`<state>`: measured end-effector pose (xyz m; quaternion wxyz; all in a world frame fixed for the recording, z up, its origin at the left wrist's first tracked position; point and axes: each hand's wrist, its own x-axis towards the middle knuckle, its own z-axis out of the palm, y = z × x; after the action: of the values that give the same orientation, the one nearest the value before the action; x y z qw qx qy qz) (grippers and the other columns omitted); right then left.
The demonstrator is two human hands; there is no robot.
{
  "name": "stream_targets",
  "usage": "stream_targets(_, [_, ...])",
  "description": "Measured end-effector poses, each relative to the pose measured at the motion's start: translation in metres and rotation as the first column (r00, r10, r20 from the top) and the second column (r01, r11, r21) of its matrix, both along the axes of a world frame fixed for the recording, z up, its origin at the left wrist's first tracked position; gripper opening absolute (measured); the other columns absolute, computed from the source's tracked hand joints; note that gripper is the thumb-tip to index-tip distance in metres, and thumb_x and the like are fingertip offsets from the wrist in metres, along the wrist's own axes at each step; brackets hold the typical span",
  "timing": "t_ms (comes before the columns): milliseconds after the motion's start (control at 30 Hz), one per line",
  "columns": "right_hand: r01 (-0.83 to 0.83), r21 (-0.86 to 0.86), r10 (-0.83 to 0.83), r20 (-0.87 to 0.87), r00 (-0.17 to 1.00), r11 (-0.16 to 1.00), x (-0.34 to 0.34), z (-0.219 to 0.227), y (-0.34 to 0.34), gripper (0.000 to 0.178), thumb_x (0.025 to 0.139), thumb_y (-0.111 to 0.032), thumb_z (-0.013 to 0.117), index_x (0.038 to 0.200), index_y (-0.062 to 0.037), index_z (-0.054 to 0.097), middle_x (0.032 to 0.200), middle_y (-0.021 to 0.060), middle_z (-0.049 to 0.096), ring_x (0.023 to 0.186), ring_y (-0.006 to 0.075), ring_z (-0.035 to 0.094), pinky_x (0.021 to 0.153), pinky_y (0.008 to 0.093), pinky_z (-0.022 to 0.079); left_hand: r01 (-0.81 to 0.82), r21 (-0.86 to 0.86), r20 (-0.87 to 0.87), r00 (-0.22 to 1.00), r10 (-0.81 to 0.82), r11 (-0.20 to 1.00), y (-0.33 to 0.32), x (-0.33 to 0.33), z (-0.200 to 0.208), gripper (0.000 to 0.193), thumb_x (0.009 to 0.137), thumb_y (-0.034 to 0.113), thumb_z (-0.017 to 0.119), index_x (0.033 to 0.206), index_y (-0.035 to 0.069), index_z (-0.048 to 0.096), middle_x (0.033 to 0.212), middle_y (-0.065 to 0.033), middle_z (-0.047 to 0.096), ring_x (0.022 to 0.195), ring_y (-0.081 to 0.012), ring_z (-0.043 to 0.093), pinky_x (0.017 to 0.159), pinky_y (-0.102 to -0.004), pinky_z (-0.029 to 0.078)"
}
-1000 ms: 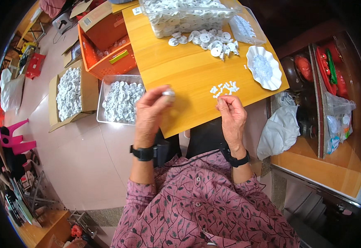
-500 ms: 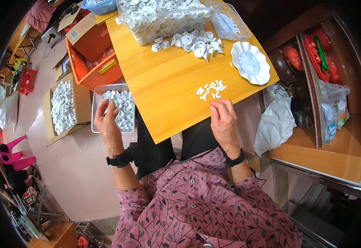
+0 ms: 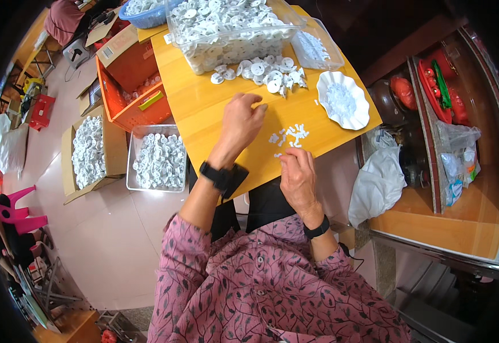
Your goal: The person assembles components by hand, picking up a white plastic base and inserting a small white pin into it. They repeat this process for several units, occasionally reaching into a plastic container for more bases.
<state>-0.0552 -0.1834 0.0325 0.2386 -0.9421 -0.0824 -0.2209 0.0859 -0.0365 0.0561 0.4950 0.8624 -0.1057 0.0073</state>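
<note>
My left hand [image 3: 242, 121] is over the yellow wooden table [image 3: 198, 100], just short of a loose pile of white round plastic parts [image 3: 273, 72]. Its thumb and forefinger are a little apart, and I see nothing between them. Near the front edge, my right hand [image 3: 299, 178] has thumb and forefinger pinched together. A tiny white plastic piece [image 3: 278, 155] shows at those fingertips. Just beyond them lies a small scatter of similar white pieces [image 3: 296, 135].
A clear bin [image 3: 232, 35] heaped with white round parts stands at the back. To the right are a scalloped white dish [image 3: 358, 117] of clear bits and a clear tray [image 3: 336, 59]. An orange crate [image 3: 112, 97], a carton [image 3: 112, 143] and a clear tub [image 3: 132, 187] stand left.
My left hand has moved from above the tub on the left to the table, toward the loose pile. My right hand has shifted slightly left and nearer to me.
</note>
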Motion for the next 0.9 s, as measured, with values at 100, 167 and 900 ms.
stream_targets(100, [0.003, 0.107, -0.006, 0.027, 1.0, 0.994, 0.0, -0.004, -0.003, 0.014, 0.082, 0.005, 0.059, 0.095, 0.0031, 0.06, 0.103, 0.0158, 0.058, 0.096, 0.0348, 0.057, 0.086, 0.0427, 0.047, 0.019, 0.093, 0.192, 0.981, -0.037, 0.996, -0.024, 0.027, -0.017, 0.03, 0.082, 0.012, 0.067, 0.109, 0.0, 0.067, 0.11, -0.0197, 0.066, 0.092, -0.0315, 0.066, 0.081, -0.0386, 0.052])
stream_targets(167, [0.003, 0.122, -0.006, 0.022, 1.0, 0.992, -0.002, -0.003, -0.006, 0.014, 0.081, 0.006, 0.059, 0.095, 0.0033, 0.059, 0.104, 0.0161, 0.058, 0.096, 0.0352, 0.057, 0.086, 0.0424, 0.047, 0.056, 0.047, 0.407, 0.91, -0.071, 0.997, -0.037, 0.041, -0.025, 0.03, 0.08, 0.008, 0.065, 0.109, 0.001, 0.067, 0.116, -0.0182, 0.063, 0.097, -0.0354, 0.064, 0.087, -0.0414, 0.05])
stream_targets(900, [-0.064, 0.208, 0.059, 0.028, 0.998, 0.976, -0.016, -0.004, -0.014, 0.012, 0.082, 0.007, 0.062, 0.093, 0.0041, 0.059, 0.106, 0.017, 0.061, 0.095, 0.0333, 0.06, 0.082, 0.0393, 0.05, 0.153, -0.033, -0.074, 0.985, -0.155, 0.988, -0.017, 0.024, -0.013, 0.022, 0.088, 0.019, 0.066, 0.092, -0.002, 0.071, 0.081, -0.0102, 0.067, 0.066, -0.0171, 0.063, 0.06, -0.0313, 0.051])
